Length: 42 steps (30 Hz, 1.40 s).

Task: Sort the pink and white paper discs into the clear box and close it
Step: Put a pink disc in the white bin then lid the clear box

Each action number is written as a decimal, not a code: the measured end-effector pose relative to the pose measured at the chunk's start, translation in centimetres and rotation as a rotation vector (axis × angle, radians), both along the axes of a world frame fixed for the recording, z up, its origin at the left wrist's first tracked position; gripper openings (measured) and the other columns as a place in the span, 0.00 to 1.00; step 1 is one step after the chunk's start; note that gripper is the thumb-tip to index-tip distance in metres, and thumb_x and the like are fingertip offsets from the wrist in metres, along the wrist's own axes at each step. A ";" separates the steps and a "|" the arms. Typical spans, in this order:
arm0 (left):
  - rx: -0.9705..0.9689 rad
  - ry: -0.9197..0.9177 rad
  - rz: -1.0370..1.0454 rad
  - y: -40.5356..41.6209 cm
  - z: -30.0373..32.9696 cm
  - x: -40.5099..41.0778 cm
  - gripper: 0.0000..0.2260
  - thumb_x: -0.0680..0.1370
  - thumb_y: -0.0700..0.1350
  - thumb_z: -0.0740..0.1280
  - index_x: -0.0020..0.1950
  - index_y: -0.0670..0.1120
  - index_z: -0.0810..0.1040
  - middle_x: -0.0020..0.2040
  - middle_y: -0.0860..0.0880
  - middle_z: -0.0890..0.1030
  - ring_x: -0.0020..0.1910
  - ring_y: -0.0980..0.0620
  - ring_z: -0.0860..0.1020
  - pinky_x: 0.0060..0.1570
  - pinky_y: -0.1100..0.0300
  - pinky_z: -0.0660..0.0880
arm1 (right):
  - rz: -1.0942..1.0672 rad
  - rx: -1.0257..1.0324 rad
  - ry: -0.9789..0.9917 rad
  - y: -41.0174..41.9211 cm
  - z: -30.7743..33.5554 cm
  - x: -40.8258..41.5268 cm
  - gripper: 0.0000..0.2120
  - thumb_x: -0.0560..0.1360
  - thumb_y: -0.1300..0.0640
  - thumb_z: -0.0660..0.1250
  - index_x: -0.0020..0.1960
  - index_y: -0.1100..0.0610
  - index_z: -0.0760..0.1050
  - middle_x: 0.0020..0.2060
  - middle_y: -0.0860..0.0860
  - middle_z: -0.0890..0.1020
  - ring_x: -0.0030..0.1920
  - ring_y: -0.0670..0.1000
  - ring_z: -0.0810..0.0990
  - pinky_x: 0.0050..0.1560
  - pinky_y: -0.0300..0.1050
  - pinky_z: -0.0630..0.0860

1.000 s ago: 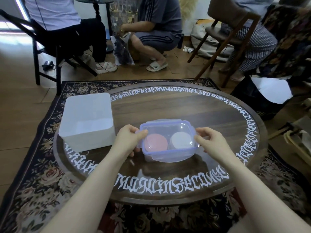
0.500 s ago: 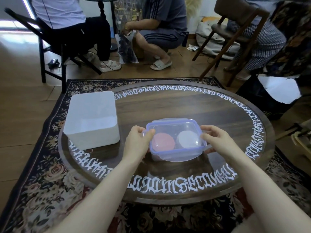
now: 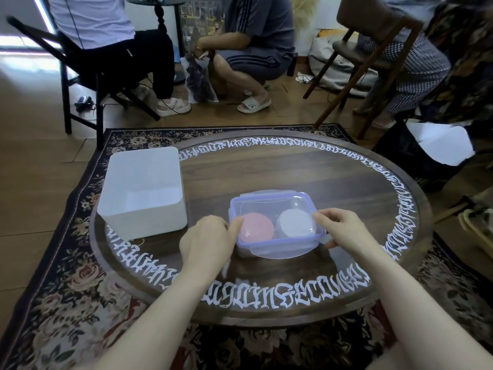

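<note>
I see the clear box (image 3: pixel 277 222) sitting on the round wooden table (image 3: pixel 266 169), towards the near middle of the top, with its purple-rimmed lid (image 3: pixel 272 200) lying over it. Through the lid I can make out two stacks of paper discs side by side: the pink discs (image 3: pixel 256 227) on the left and the white discs (image 3: pixel 294 222) on the right, just beside each other. My left hand (image 3: pixel 206 243) is at the box's left end, fingers curled, thumb pressed against the lid's left edge. My right hand (image 3: pixel 344 227) is at the right end, thumb on top of the lid's rim and fingers curled under the side, so both hands are clamped on the box from opposite ends, well apart from each other. I cannot tell whether the side latches are snapped down. To the far left on the table stands an open white bin (image 3: pixel 142 192); I see nothing in it. A patterned rug (image 3: pixel 66 303) lies under the table, and people sit on chairs beyond the far edge.
</note>
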State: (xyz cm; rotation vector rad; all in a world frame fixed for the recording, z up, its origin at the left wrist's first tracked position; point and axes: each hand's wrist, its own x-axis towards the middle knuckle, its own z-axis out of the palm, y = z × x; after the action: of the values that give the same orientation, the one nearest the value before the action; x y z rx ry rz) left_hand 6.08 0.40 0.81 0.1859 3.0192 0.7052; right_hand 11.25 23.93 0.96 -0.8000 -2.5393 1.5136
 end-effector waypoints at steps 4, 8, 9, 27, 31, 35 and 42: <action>0.200 -0.086 -0.037 -0.1 -0.8 -0.2 0.26 0.79 0.59 0.58 0.26 0.44 0.66 0.27 0.48 0.71 0.33 0.44 0.71 0.33 0.56 0.64 | -0.002 -0.129 -0.035 0.2 0.0 0.2 0.08 0.76 0.56 0.67 0.48 0.58 0.82 0.48 0.59 0.84 0.40 0.53 0.78 0.44 0.53 0.81; 0.367 -0.168 -0.013 -0.1 -1.5 -0.4 0.25 0.77 0.59 0.60 0.30 0.40 0.73 0.30 0.43 0.78 0.35 0.41 0.77 0.36 0.55 0.71 | 0.011 -0.172 -0.074 0.5 -0.3 0.1 0.10 0.77 0.55 0.65 0.51 0.60 0.80 0.47 0.60 0.83 0.41 0.54 0.78 0.49 0.56 0.80; 0.383 -0.199 -0.017 -0.2 -1.5 -0.6 0.25 0.75 0.61 0.61 0.32 0.39 0.75 0.32 0.42 0.80 0.37 0.42 0.78 0.37 0.54 0.73 | 0.013 -0.182 -0.081 0.3 -0.4 0.1 0.11 0.78 0.56 0.64 0.54 0.62 0.78 0.47 0.59 0.81 0.41 0.53 0.77 0.45 0.53 0.80; 0.103 0.176 0.011 0.0 -0.8 -2.2 0.12 0.79 0.52 0.58 0.49 0.50 0.80 0.50 0.48 0.81 0.50 0.44 0.78 0.41 0.55 0.71 | 0.299 -0.225 -0.108 -2.4 -0.1 0.8 0.17 0.74 0.48 0.69 0.61 0.50 0.76 0.49 0.49 0.84 0.41 0.44 0.82 0.33 0.35 0.76; -0.195 0.197 -0.091 1.6 -0.5 0.5 0.22 0.80 0.59 0.51 0.48 0.48 0.79 0.48 0.47 0.78 0.50 0.45 0.78 0.39 0.57 0.68 | 0.170 -0.141 0.000 -3.2 -0.3 0.9 0.12 0.73 0.51 0.71 0.55 0.51 0.75 0.45 0.48 0.80 0.37 0.42 0.80 0.27 0.31 0.72; -0.131 0.061 -0.151 1.4 -0.1 1.6 0.26 0.78 0.64 0.52 0.34 0.46 0.73 0.39 0.49 0.77 0.42 0.47 0.77 0.34 0.58 0.64 | 0.213 -0.072 0.017 -3.2 -0.6 0.8 0.12 0.73 0.49 0.71 0.52 0.55 0.79 0.44 0.47 0.84 0.42 0.45 0.81 0.35 0.31 0.73; 0.270 -0.341 -0.182 1.7 0.1 2.3 0.25 0.76 0.64 0.59 0.29 0.46 0.72 0.26 0.50 0.74 0.37 0.43 0.79 0.34 0.57 0.70 | 0.234 -0.268 0.026 -2.7 -1.0 0.1 0.08 0.74 0.53 0.70 0.52 0.55 0.81 0.47 0.52 0.86 0.44 0.49 0.83 0.48 0.45 0.78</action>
State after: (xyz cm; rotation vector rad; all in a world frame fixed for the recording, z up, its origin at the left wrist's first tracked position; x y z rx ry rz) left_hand 8.33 2.09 0.90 0.3085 2.5417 1.0078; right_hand 11.32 21.28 -0.08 -0.5149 -2.5172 1.9526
